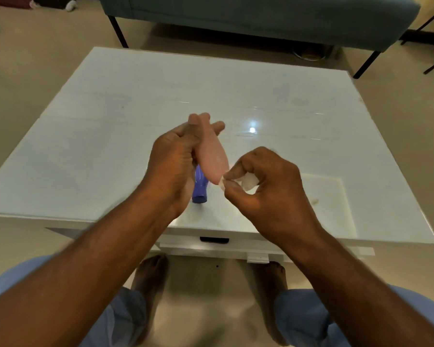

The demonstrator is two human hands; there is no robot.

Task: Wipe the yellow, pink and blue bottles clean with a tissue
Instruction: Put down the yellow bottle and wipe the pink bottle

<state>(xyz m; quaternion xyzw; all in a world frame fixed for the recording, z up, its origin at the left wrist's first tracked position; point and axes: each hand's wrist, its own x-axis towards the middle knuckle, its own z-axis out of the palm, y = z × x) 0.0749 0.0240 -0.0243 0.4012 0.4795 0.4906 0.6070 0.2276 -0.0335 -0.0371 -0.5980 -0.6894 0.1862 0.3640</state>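
My left hand (pixel 172 161) grips the pink bottle (pixel 212 156), holding it tilted above the white table (pixel 110 136). My right hand (pixel 263 186) pinches a crumpled white tissue (pixel 248 182) against the bottle's near end. The blue bottle (pixel 200 189) lies on the table right below the pink one, partly hidden by my left hand. No yellow bottle shows in this view.
A white sheet (pixel 321 196) lies flat on the table's right front, with a small crumb (pixel 315 201) on it. A teal bench (pixel 261 16) on black legs stands beyond the table. My knees and bare feet are below the table's front edge.
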